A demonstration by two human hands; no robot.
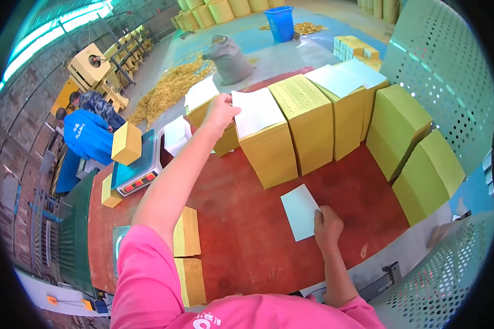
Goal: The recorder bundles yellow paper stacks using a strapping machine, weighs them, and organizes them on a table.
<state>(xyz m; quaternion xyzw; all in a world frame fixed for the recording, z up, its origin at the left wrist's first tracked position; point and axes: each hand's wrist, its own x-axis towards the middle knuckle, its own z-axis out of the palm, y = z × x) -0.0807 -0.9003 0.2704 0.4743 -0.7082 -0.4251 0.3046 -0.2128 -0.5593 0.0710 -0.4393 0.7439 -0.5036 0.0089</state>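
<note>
My left hand (221, 114) reaches across the table, its fingers closed at the left edge of a white sheet of paper (256, 112). That sheet lies on top of a tall stack of yellow paper (269, 156). Lower down, my right hand (328, 223) pinches a pale sheet of paper (300, 212) by its right side, thumb on top, over the red tabletop (241, 236). Beside the first stack stand a yellow stack with a wavy pattern on top (301, 98) and another with pale sheets (341, 79) over it.
On the left, a scale (139, 167) carries a yellow paper block (127, 143). Two yellow blocks lean at the right, by a perforated metal panel (442, 66). Beyond the table are a grey sack (229, 60), a blue bin (280, 24) and a person in blue (85, 134).
</note>
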